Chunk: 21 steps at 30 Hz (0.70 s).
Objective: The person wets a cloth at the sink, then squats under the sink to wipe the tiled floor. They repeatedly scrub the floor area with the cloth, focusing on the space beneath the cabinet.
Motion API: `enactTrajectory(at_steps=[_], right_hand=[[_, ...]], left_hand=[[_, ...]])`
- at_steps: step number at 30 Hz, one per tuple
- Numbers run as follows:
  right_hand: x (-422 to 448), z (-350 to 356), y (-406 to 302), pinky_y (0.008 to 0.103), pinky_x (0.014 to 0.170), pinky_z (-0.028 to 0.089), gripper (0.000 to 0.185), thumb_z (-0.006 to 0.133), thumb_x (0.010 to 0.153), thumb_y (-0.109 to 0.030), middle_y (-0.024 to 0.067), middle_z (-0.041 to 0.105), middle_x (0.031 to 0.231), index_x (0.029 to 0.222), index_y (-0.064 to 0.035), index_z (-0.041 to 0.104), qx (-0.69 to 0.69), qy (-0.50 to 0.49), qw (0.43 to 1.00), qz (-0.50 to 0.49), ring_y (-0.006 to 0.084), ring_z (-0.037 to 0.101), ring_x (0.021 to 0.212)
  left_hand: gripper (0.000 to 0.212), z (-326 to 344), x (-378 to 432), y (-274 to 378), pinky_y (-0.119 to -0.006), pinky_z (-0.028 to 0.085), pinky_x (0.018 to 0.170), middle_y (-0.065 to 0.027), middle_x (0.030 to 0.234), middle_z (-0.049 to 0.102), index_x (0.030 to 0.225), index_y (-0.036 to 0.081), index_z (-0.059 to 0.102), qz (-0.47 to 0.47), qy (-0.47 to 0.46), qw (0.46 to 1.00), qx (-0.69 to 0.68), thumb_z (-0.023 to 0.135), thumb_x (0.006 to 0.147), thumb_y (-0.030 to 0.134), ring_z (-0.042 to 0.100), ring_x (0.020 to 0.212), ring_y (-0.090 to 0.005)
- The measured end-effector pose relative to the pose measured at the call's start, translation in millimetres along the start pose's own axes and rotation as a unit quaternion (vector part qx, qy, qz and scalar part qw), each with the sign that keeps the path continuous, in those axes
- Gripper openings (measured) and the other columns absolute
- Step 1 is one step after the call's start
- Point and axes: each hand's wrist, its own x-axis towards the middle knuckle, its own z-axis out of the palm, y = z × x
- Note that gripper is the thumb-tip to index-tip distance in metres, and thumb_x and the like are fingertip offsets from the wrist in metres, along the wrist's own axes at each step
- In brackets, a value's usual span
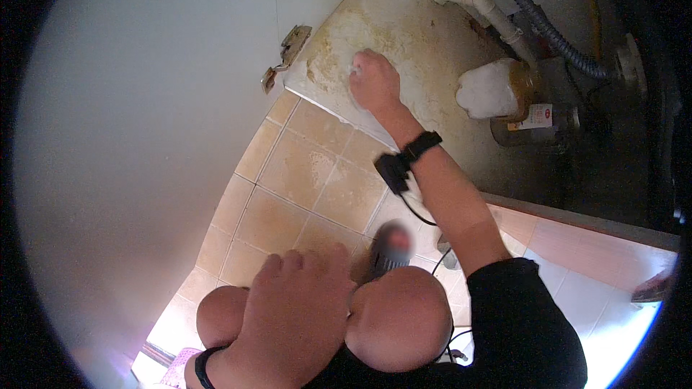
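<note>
My right hand is closed like a fist and pressed down on the stained bottom panel of an open cabinet. A bit of white material shows between its fingers; the rest is hidden, so I cannot tell what it is. Yellow-brown stains and a whitish wet film cover the panel around the fist. My left hand is held over my bent knees, back of the hand up, with nothing seen in it. A black strap with a small box and a cable is on my right wrist.
On the left stands an open pale cabinet door with a metal hinge. Inside are white drain pipes, a grey corrugated hose, a jar with white contents and a labelled clear bottle. Beige floor tiles lie below.
</note>
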Motion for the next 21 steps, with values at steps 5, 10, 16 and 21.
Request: enactTrajectory(at_steps=[5, 10, 16, 21], right_hand=[[-2, -12, -10, 0.0472, 0.078, 0.053, 0.016, 0.064, 0.073, -0.013, 0.0166, 0.063, 0.095, 0.085, -0.0034, 0.061, -0.006, 0.04, 0.999, -0.001, 0.037, 0.061, 0.093], [5, -16, -13, 0.0458, 0.078, 0.05, 0.014, 0.066, 0.072, -0.008, 0.0197, 0.06, 0.091, 0.081, -0.0034, 0.056, 0.027, 0.069, 0.997, 0.03, 0.0394, 0.061, 0.092], [-2, -7, -6, 0.0483, 0.077, 0.05, 0.012, 0.061, 0.079, -0.013, 0.0206, 0.06, 0.092, 0.083, -0.0031, 0.055, 0.009, -0.008, 0.999, 0.042, 0.0396, 0.061, 0.092], [7, 5, 7, 0.0489, 0.077, 0.05, 0.013, 0.062, 0.078, -0.013, 0.0192, 0.061, 0.093, 0.087, -0.0039, 0.058, -0.011, -0.006, 0.998, 0.066, 0.0404, 0.06, 0.09]], left_hand=[[0.02, 0, -6, -8, -0.042, 0.048, 0.078, -0.0166, 0.087, 0.065, 0.104, 0.006, 0.059, -0.027, -0.058, 0.997, -0.046, 0.054, 0.088, 0.017, 0.064, 0.088, -0.0334], [0.02, 2, -13, -4, -0.041, 0.048, 0.078, -0.0156, 0.09, 0.065, 0.105, 0.006, 0.059, -0.019, -0.01, 1.0, -0.012, 0.052, 0.088, 0.016, 0.064, 0.089, -0.0318], [0.022, 1, -10, -11, -0.04, 0.049, 0.078, -0.0143, 0.093, 0.065, 0.107, 0.007, 0.059, -0.007, -0.016, 1.0, -0.01, 0.051, 0.088, 0.015, 0.064, 0.091, -0.0296], [0.022, -8, -7, -8, -0.039, 0.048, 0.078, -0.0131, 0.094, 0.065, 0.107, 0.008, 0.059, 0.041, -0.016, 0.999, -0.003, 0.05, 0.087, 0.014, 0.064, 0.092, -0.0284]])
